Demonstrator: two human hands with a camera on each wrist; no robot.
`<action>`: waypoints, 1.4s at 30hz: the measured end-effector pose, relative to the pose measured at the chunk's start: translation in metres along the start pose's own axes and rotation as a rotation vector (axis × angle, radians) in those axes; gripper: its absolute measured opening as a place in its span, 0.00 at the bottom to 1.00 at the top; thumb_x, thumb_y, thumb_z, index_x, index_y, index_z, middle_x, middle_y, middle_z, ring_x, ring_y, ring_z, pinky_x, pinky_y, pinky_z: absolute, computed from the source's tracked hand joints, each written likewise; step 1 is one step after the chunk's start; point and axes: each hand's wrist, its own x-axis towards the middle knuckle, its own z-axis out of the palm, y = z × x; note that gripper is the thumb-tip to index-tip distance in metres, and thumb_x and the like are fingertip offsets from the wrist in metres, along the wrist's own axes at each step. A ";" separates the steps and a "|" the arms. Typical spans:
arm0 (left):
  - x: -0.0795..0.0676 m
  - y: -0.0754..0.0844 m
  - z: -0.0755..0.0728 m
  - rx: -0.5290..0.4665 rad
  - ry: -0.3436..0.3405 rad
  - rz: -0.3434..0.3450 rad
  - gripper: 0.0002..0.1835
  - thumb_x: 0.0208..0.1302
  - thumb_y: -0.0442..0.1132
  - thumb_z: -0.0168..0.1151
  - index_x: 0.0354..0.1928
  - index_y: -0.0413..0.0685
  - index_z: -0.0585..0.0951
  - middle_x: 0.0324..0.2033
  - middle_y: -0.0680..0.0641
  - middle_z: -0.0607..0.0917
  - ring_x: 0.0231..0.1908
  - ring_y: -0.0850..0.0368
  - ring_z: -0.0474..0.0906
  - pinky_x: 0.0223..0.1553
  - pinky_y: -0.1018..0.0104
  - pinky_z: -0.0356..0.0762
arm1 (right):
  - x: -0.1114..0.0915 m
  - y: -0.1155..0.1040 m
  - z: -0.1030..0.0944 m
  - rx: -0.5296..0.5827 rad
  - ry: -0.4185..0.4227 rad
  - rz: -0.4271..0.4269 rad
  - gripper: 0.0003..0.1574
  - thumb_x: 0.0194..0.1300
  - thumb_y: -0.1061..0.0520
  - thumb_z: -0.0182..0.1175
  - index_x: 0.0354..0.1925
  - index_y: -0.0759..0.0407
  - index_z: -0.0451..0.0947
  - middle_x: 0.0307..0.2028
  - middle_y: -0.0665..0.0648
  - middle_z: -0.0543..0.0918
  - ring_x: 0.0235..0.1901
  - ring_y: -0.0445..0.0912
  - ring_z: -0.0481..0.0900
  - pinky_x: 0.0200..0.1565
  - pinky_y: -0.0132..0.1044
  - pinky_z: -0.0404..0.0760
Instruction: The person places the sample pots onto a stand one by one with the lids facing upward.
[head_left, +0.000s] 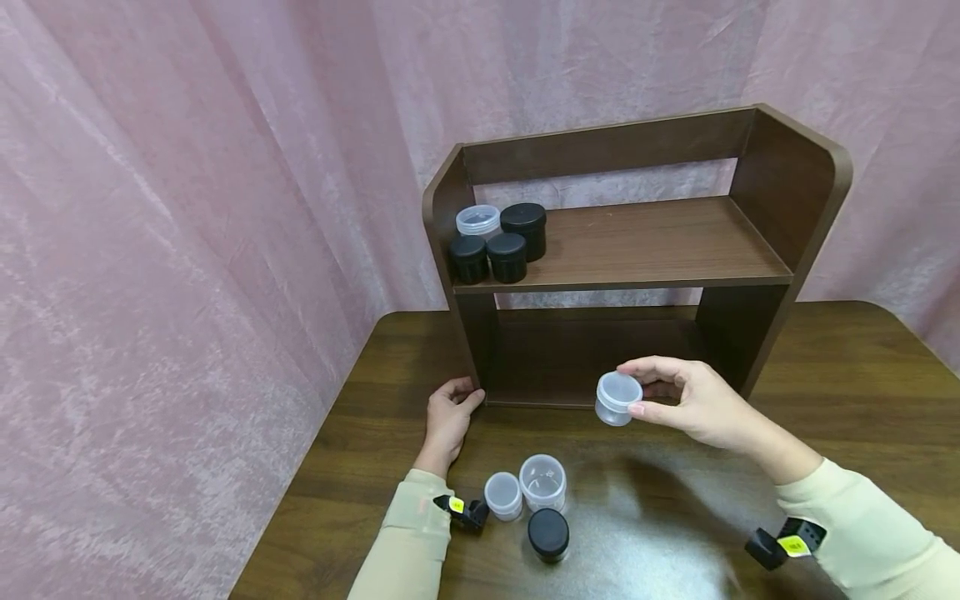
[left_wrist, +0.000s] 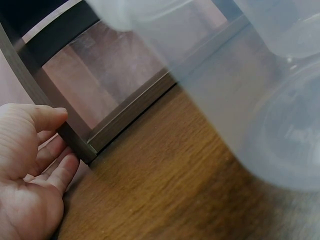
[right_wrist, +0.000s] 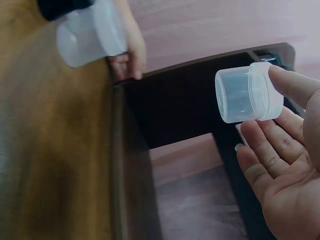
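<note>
My right hand (head_left: pixel 701 404) pinches a small clear plastic jar (head_left: pixel 617 402) by its whitish lid, thumb on one side and fingers on the other. It is held up in front of the lower shelf; the right wrist view shows see-through walls and nothing inside. At the lower left front corner of a brown wooden shelf unit (head_left: pixel 622 283), my left hand (head_left: pixel 448 421) holds the side panel's edge (left_wrist: pixel 75 142) between thumb and fingers. Near the left wrist stand a small clear jar (head_left: pixel 503 496), a larger clear jar (head_left: pixel 543 482) and a black-lidded jar (head_left: pixel 548 535).
On the upper shelf's left end, a clear jar (head_left: pixel 478 220) and a large black jar (head_left: pixel 524 229) stand behind two smaller black jars (head_left: pixel 469 259). The unit stands on a wooden table (head_left: pixel 360 467) before a pink curtain (head_left: pixel 225 208).
</note>
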 end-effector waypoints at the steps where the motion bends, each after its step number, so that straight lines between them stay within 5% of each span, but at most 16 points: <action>1: 0.000 0.000 0.000 -0.001 0.000 0.002 0.13 0.57 0.34 0.69 0.44 0.40 0.81 0.41 0.45 0.81 0.44 0.53 0.78 0.41 0.68 0.76 | 0.002 -0.003 -0.003 -0.005 0.004 -0.004 0.26 0.58 0.61 0.69 0.55 0.57 0.76 0.43 0.53 0.84 0.41 0.46 0.82 0.41 0.33 0.79; 18: -0.003 0.007 -0.001 -0.022 -0.008 0.000 0.13 0.57 0.32 0.69 0.45 0.37 0.81 0.41 0.44 0.81 0.44 0.52 0.78 0.41 0.69 0.75 | 0.052 -0.064 -0.049 -0.136 0.120 -0.080 0.26 0.57 0.65 0.68 0.55 0.58 0.77 0.42 0.55 0.84 0.39 0.41 0.82 0.37 0.27 0.78; 27: -0.016 0.032 0.000 0.003 -0.032 0.007 0.13 0.59 0.29 0.66 0.45 0.32 0.79 0.42 0.41 0.80 0.44 0.50 0.77 0.40 0.71 0.75 | 0.091 -0.083 -0.064 -0.202 0.158 -0.075 0.23 0.59 0.59 0.69 0.53 0.57 0.79 0.40 0.56 0.85 0.37 0.41 0.82 0.36 0.27 0.77; 34: -0.002 0.005 0.000 -0.003 -0.031 -0.009 0.15 0.58 0.31 0.68 0.47 0.34 0.79 0.43 0.40 0.80 0.45 0.51 0.77 0.40 0.70 0.75 | 0.122 -0.081 -0.067 -0.199 0.175 -0.026 0.24 0.59 0.54 0.69 0.53 0.57 0.79 0.40 0.56 0.85 0.37 0.42 0.82 0.38 0.26 0.77; 42: -0.001 0.002 0.001 -0.013 0.002 0.005 0.14 0.57 0.33 0.70 0.45 0.37 0.81 0.41 0.43 0.81 0.43 0.54 0.78 0.41 0.70 0.75 | 0.154 -0.077 -0.070 -0.228 0.163 0.014 0.28 0.59 0.49 0.69 0.55 0.60 0.78 0.45 0.60 0.84 0.41 0.43 0.81 0.41 0.26 0.74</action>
